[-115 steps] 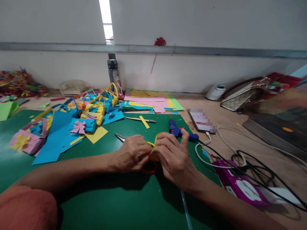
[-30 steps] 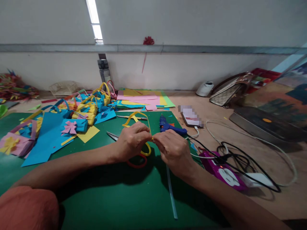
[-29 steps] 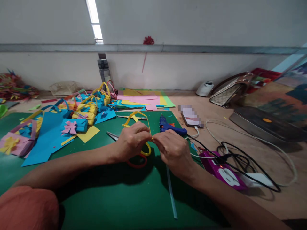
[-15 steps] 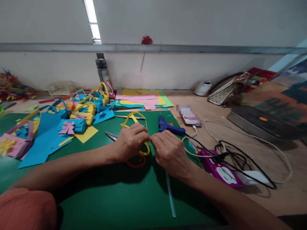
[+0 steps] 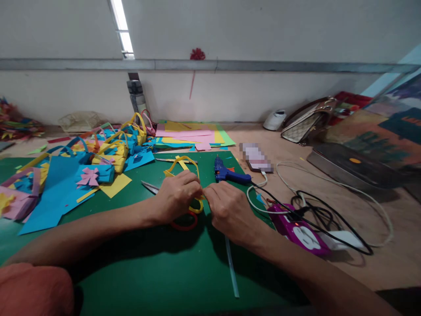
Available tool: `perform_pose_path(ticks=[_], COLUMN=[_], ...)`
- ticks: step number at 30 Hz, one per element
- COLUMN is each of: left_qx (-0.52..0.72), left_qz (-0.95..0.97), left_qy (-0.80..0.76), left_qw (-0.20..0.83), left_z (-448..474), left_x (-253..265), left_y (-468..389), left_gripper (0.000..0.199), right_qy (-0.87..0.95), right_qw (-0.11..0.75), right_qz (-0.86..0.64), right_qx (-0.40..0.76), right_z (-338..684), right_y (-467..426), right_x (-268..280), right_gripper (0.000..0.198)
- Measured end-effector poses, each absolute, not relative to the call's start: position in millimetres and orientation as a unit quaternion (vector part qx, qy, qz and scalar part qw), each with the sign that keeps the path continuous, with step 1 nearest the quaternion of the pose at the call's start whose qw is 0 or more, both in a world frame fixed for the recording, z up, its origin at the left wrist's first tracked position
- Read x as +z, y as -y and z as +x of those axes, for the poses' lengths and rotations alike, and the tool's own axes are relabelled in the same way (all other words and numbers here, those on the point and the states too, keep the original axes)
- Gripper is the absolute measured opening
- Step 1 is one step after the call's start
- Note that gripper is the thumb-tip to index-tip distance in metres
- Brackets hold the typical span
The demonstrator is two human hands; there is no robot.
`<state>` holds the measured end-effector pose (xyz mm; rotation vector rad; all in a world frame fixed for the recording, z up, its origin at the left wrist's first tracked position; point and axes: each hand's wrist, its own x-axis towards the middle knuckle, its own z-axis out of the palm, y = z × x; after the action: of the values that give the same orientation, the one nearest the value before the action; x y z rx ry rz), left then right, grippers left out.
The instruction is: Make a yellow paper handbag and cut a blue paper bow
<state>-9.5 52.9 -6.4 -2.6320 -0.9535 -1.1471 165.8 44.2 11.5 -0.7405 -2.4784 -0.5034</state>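
My left hand [image 5: 180,193] and my right hand [image 5: 226,208] are closed, fingertips meeting above the green mat [image 5: 144,272]. Pinched there is a thin yellow paper strip [image 5: 201,197], mostly hidden by the fingers. Behind my left hand rises a looped yellow strip [image 5: 182,160]; whether it joins the pinched piece I cannot tell. Partly under my left hand lie scissors [image 5: 149,187] with a red handle. A blue glue gun [image 5: 230,173] rests just beyond my right hand. Toward me, a translucent glue stick [image 5: 232,270] lies on the mat.
Small paper baskets [image 5: 115,156] and blue paper [image 5: 49,197] crowd the left. Coloured sheets [image 5: 187,134] lie at the back, near a bottle [image 5: 135,96]. Rightward are a phone [image 5: 256,158], a purple power strip [image 5: 299,230] with tangled cables, a dark case [image 5: 358,169] and a handbag [image 5: 305,123].
The view has shifted slightly, so most things sit a little further left. Both hands stay together in the same pinch, with the fingers moving only slightly.
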Motion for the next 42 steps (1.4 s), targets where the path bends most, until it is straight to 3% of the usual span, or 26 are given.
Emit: perform_pose_path(ticks=[10, 27, 35, 42], left_qx=[-0.413, -0.456, -0.446, -0.434], left_qz=[-0.864, -0.842, -0.855, -0.857], left_qy=[0.288, 0.287, 0.26, 0.278], left_qw=[0.006, 0.022, -0.053, -0.008], left_z=[-9.2, -20.4, -8.4, -7.0], left_x=[-3.7, 14.9, 3.4, -1.4], left_y=[-52.2, -64.2, -53.5, -51.1], left_gripper=[0.016, 0.018, 0.013, 0.014], right_qy=[0.911, 0.897, 0.905, 0.907], right_qw=[0.281, 0.289, 0.29, 0.272], right_qz=[-0.256, -0.291, -0.274, -0.281], right_qx=[-0.157, -0.164, -0.15, -0.159], right_z=[169.6, 178.9, 171.2, 168.7], right_y=[-49.8, -51.1, -46.4, -44.2], right_x=[13.3, 30.0, 20.9, 16.9], right_gripper=[0.021, 0.024, 0.023, 0.022])
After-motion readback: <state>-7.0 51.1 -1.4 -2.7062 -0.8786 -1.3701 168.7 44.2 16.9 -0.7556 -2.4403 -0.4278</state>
